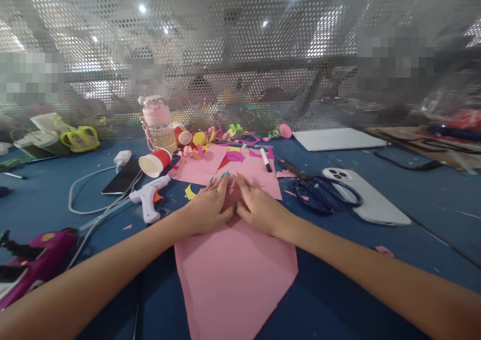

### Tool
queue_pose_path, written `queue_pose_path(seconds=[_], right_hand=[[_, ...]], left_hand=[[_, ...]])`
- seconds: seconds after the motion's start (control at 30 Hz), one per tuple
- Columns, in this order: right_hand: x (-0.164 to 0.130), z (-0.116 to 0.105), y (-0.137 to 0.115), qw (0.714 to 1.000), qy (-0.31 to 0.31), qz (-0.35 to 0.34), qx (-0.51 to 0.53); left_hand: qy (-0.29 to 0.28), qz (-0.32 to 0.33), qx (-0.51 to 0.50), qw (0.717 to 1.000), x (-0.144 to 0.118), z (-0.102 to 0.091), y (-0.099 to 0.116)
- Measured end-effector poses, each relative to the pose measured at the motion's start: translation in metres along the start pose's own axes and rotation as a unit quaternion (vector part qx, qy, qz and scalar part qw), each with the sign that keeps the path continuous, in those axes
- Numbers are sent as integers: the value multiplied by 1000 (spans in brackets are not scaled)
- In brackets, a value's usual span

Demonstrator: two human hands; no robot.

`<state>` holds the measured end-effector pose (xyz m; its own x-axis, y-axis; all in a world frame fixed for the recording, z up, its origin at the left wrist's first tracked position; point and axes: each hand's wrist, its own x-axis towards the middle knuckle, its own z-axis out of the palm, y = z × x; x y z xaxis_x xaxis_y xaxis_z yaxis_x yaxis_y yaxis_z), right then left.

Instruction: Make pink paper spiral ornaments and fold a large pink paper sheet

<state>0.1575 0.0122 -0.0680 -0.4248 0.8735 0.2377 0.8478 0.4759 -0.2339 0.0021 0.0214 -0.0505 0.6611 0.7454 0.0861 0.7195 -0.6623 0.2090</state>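
Note:
A large sheet of pink paper (236, 275) lies in front of me and hangs toward the near edge. My left hand (210, 205) rests on its upper part, fingers stretched forward, thumb pointing inward. Opposite it, my right hand (261, 209) presses on the same paper with its fingers stretched out. The thumbs nearly meet in the middle. Just beyond the fingertips is another pink sheet (203, 167) bearing paper scraps and a white marker with a black cap (265, 159). What the fingertips cover is hidden.
Left of the hands are a white glue gun (148, 197), a red paper cup (156, 162), a black phone (122, 177) with a cable, and a pink bottle (158, 124). On the right lie dark blue scissors (319, 187) and a white phone (376, 200). A perforated metal screen (233, 44) stands behind.

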Motion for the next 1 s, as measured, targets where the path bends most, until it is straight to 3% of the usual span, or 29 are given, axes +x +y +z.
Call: queue_pose_path(seconds=[0.23, 0.5, 1.0], right_hand=[[2, 2, 3, 1000, -2, -10, 1], [-3, 1, -3, 999, 29, -20, -28], [2, 2, -3, 999, -11, -14, -30]], left_hand=[[54, 37, 66, 996, -2, 3, 7], [35, 33, 47, 998, -2, 1, 6], [5, 22, 45, 999, -1, 5, 0]])
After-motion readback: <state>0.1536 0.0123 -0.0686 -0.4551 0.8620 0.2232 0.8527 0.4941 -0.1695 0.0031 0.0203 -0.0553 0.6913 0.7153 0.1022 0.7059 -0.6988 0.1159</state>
